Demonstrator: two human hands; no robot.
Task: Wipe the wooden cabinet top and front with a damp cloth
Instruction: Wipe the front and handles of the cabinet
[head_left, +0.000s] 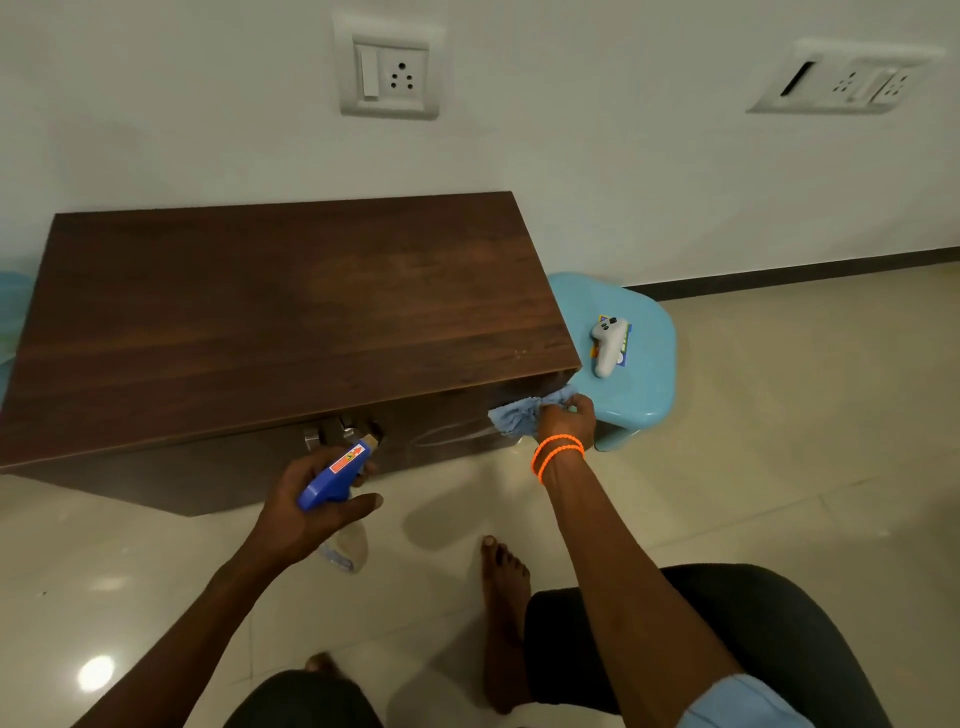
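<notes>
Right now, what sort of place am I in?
Most likely a room in a home: a low wooden cabinet against a white wall with power sockets, a tiled floor, and a small blue plastic stool holding a toy.

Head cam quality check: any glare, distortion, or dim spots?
Head view: bright glare spot on the floor tiles bottom left; wide-angle bend tilts the wall sockets; overall dim, so the cabinet front is nearly black around the cloth; soft arm shadows on the floor.
</notes>
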